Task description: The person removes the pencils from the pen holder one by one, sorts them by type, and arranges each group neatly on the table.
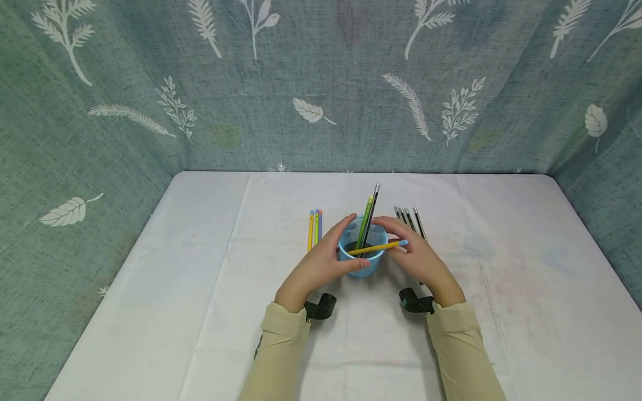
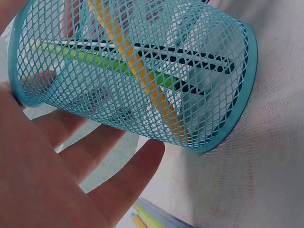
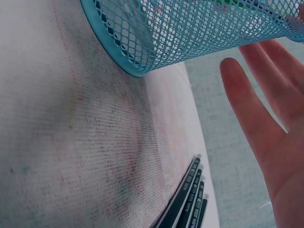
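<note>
A light blue mesh pencil cup point(image 1: 364, 270) stands upright on the white cloth between both hands. My left hand point(image 1: 323, 259) holds it from the left, thumb across the front near the rim and fingers along the far side. On the other side my right hand point(image 1: 413, 253) grips near the rim, its index fingertip at the back edge; in the right wrist view its lower fingers spread away from the mesh. Inside are a green pencil point(image 1: 365, 220), a black pencil point(image 1: 375, 196) and a yellow pencil point(image 1: 378, 248), which leans out over the right rim with its blue end up.
Left of the cup lie several coloured pencils point(image 1: 311, 231), yellow, green and purple among them. Several black pencils point(image 3: 187, 197) lie to the right, partly behind the right hand. The white table cloth point(image 1: 200, 334) reaches back to a green leaf-patterned curtain point(image 1: 321, 139).
</note>
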`<state>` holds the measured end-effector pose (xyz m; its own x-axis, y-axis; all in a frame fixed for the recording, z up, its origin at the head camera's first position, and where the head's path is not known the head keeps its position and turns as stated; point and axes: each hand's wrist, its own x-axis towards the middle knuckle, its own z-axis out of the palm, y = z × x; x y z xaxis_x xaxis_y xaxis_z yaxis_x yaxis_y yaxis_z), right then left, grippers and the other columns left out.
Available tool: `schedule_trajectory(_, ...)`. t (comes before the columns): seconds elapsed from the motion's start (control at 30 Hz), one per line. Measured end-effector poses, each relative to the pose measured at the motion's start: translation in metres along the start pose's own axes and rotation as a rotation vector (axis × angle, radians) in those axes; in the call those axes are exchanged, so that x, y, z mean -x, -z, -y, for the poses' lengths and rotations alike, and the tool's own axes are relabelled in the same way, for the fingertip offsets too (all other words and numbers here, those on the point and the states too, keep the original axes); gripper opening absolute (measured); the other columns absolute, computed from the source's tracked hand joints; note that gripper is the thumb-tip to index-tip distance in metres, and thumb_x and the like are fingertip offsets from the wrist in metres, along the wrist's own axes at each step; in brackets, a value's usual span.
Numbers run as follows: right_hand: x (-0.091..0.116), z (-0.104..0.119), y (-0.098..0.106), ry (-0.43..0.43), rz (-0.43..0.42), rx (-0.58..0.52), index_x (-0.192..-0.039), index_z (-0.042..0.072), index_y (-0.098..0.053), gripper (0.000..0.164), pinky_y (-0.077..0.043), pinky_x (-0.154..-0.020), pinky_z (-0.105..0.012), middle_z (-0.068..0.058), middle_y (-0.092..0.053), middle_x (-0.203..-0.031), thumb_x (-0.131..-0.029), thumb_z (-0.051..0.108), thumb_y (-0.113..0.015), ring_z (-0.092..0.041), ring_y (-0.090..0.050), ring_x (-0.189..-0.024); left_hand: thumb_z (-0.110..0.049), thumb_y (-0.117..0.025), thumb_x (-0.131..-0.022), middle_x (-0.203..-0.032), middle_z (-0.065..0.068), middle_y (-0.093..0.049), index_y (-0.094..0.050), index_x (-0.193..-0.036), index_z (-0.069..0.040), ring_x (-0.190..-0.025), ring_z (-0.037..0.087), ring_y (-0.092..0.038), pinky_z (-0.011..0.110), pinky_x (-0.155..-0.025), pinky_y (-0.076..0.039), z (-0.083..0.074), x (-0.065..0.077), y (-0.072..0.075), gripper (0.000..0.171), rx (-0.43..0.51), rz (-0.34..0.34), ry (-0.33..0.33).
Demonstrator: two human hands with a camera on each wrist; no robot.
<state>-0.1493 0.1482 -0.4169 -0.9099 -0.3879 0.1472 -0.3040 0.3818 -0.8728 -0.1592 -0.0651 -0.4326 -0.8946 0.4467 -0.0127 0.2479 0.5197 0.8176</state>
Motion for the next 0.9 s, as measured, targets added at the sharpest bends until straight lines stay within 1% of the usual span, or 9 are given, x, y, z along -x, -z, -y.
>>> schedule_trajectory(0.07, 0.002, 0.008, 0.0, -0.024, 0.023, -0.001, -0.132, 0.012, -0.043, 0.048, -0.03, -0.094, -0.052, -0.008, -0.029, -0.141, -0.086, -0.003, -0.046, -0.027, -0.024, -0.129, -0.057, -0.064, -0.071, -0.142, -0.005, -0.024, -0.009, -0.138, -0.046, -0.115, 0.023, -0.041, 0.041, -0.085, -0.041, 0.0, 0.0, 0.0, 0.087, 0.005, 0.0, -0.003)
schedule_trajectory(0.1, 0.002, 0.006, 0.0, -0.03, 0.032, 0.008, -0.132, 0.014, -0.044, 0.049, -0.03, -0.094, -0.052, -0.008, -0.028, -0.142, -0.086, -0.001, -0.046, -0.027, -0.022, -0.13, -0.056, -0.064, -0.071, -0.142, -0.004, -0.024, -0.009, -0.138, -0.046, -0.115, 0.023, -0.042, 0.041, -0.085, -0.041, 0.0, 0.0, 0.0, 0.087, 0.007, 0.0, -0.005)
schedule_trajectory(0.2, 0.001, -0.007, -0.002, -0.04, 0.048, 0.016, -0.132, 0.024, -0.044, 0.049, -0.031, -0.091, -0.052, -0.005, -0.025, -0.144, -0.086, 0.005, -0.048, -0.024, -0.018, -0.132, -0.057, -0.064, -0.072, -0.142, -0.004, -0.024, -0.01, -0.138, -0.045, -0.114, 0.024, -0.043, 0.041, -0.084, -0.041, 0.001, 0.0, -0.001, 0.086, 0.016, -0.003, -0.003)
schedule_trajectory(0.33, 0.0, -0.026, -0.003, -0.028, 0.065, 0.011, -0.13, 0.034, -0.043, 0.047, -0.032, -0.092, -0.053, 0.001, -0.022, -0.144, -0.088, 0.016, -0.053, -0.022, -0.019, -0.131, -0.06, -0.062, -0.071, -0.142, -0.007, -0.023, -0.011, -0.138, -0.045, -0.115, 0.024, -0.042, 0.042, -0.085, -0.041, 0.002, 0.0, -0.002, 0.085, 0.025, -0.007, 0.001)
schedule_trajectory(0.47, -0.001, -0.026, -0.003, 0.01, 0.098, -0.038, -0.133, 0.028, -0.041, 0.05, -0.031, -0.095, -0.05, 0.002, -0.022, -0.143, -0.087, 0.019, -0.059, -0.027, -0.025, -0.128, -0.061, -0.061, -0.071, -0.142, -0.008, -0.022, -0.011, -0.138, -0.045, -0.12, 0.022, -0.038, 0.042, -0.089, -0.039, 0.002, 0.0, -0.002, 0.085, 0.026, -0.013, -0.002)
schedule_trajectory(0.57, 0.0, -0.017, -0.003, 0.032, 0.114, -0.092, -0.134, 0.016, -0.04, 0.054, -0.032, -0.096, -0.047, -0.005, -0.023, -0.143, -0.084, 0.014, -0.062, -0.033, -0.03, -0.125, -0.062, -0.061, -0.07, -0.142, -0.007, -0.023, -0.012, -0.139, -0.044, -0.121, 0.021, -0.037, 0.042, -0.089, -0.039, 0.002, 0.001, -0.002, 0.086, 0.023, -0.019, -0.003)
schedule_trajectory(0.63, 0.001, -0.01, -0.003, 0.024, 0.118, -0.117, -0.134, 0.012, -0.04, 0.055, -0.031, -0.096, -0.047, -0.008, -0.023, -0.143, -0.083, 0.012, -0.063, -0.036, -0.031, -0.124, -0.063, -0.06, -0.069, -0.142, -0.006, -0.023, -0.013, -0.139, -0.044, -0.121, 0.021, -0.037, 0.041, -0.09, -0.038, 0.001, 0.001, -0.002, 0.086, 0.008, -0.023, -0.008)
schedule_trajectory(0.77, 0.002, -0.001, -0.002, -0.007, 0.113, -0.139, -0.133, 0.008, -0.041, 0.056, -0.03, -0.097, -0.049, -0.011, -0.024, -0.142, -0.082, 0.011, -0.064, -0.038, -0.031, -0.123, -0.064, -0.059, -0.07, -0.141, -0.006, -0.024, -0.016, -0.14, -0.037, -0.124, 0.017, -0.032, 0.041, -0.093, -0.035, -0.002, 0.001, -0.001, 0.086, -0.067, -0.058, -0.057)
schedule_trajectory(0.9, 0.002, 0.001, -0.002, -0.022, 0.113, -0.151, -0.133, 0.007, -0.041, 0.056, -0.03, -0.097, -0.048, -0.011, -0.024, -0.142, -0.082, 0.011, -0.064, -0.037, -0.031, -0.123, -0.065, -0.057, -0.07, -0.141, -0.006, -0.023, -0.027, -0.138, -0.032, -0.128, 0.013, -0.022, 0.044, -0.095, -0.033, -0.008, 0.003, 0.0, 0.081, -0.167, -0.133, -0.098)
